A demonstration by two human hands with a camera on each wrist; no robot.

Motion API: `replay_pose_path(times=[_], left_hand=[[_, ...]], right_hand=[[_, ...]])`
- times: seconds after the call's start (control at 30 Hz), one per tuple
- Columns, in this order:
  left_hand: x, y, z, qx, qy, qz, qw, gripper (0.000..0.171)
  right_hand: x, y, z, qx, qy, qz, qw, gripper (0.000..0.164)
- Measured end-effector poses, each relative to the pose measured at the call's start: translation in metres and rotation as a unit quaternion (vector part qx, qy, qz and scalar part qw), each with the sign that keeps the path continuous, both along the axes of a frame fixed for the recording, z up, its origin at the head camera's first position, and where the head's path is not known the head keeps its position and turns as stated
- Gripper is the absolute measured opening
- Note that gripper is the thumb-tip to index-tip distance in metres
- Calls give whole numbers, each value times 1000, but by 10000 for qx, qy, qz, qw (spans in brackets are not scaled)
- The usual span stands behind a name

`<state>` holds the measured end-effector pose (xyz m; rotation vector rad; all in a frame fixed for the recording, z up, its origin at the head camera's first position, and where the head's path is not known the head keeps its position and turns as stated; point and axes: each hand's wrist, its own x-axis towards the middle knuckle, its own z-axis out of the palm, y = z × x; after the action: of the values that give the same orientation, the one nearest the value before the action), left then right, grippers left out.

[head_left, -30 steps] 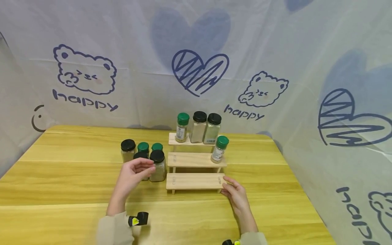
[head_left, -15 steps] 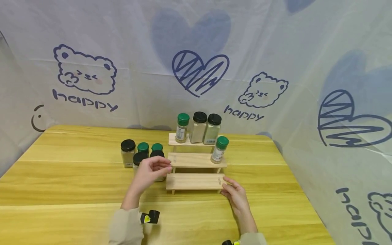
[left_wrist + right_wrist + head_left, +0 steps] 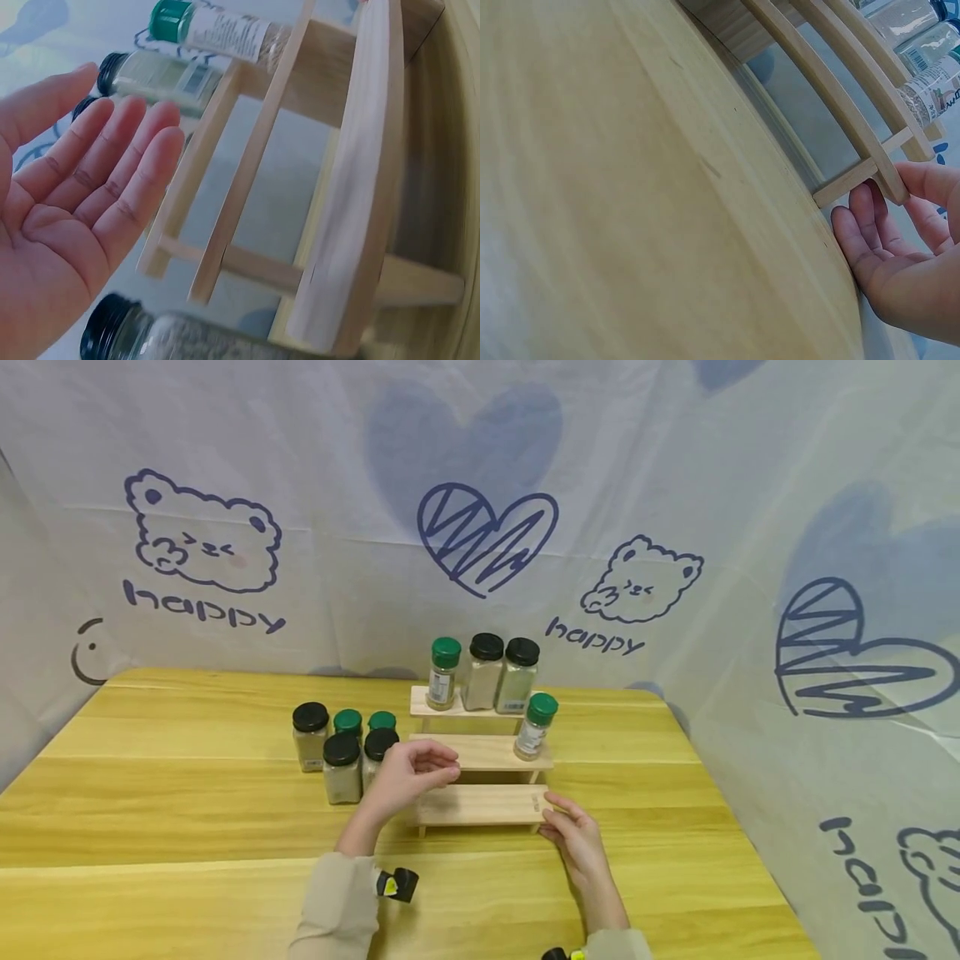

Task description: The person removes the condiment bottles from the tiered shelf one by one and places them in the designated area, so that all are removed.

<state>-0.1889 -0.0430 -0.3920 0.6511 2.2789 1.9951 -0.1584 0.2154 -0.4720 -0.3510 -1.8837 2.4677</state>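
A three-step wooden spice rack (image 3: pixel 480 806) stands on the table. Over the left part of its lower steps hovers my left hand (image 3: pixel 408 781), relaxed fingers around nothing; the left wrist view shows its palm (image 3: pixel 56 240) bare. My right hand (image 3: pixel 576 839) pinches the right end of the lowest step, with thumb and fingers on either side of the board in the right wrist view. On the top step stand a green-capped spice jar (image 3: pixel 442 681) and two black-capped jars (image 3: pixel 482 681). Another green-capped jar (image 3: pixel 534 735) sits at the right end of the middle step.
Left of the rack, several spice jars are grouped on the table (image 3: pixel 187 827), among them a black-capped jar (image 3: pixel 342 777) in front and a green-capped one (image 3: pixel 347 722) behind. The left hand partly covers one black-capped jar (image 3: pixel 381 743). A printed cloth (image 3: pixel 345 593) hangs behind the table.
My left hand has moved right, from beside the black-capped jars to over the rack's lower steps, with nothing in it. The right hand has stayed at the rack's end.
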Motion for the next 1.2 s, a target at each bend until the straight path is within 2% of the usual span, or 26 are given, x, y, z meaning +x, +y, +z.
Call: replay_pose_path(times=[0.17,0.37,0.73,0.97,1.2], left_hand=[[-8,13,0,-54,116,-67,9999,23],[-15,27,1,-87,-48,78,9999,22],[-28,51,5,348,23,419,9985,20],[-36,66,7,808,284,508,9950,35],[-41,80,10,691,459,617,9946,42]], right_hand=[[0,0,0,-5,-3,1,10000,27],[-1,0,1,77,-4,2,10000,28],[-1,0,1,-26,-36,-39,10000,28],[-1,1,1,5,-11,0,10000,29],[-1,1,0,-28,-19,-29,10000,28]])
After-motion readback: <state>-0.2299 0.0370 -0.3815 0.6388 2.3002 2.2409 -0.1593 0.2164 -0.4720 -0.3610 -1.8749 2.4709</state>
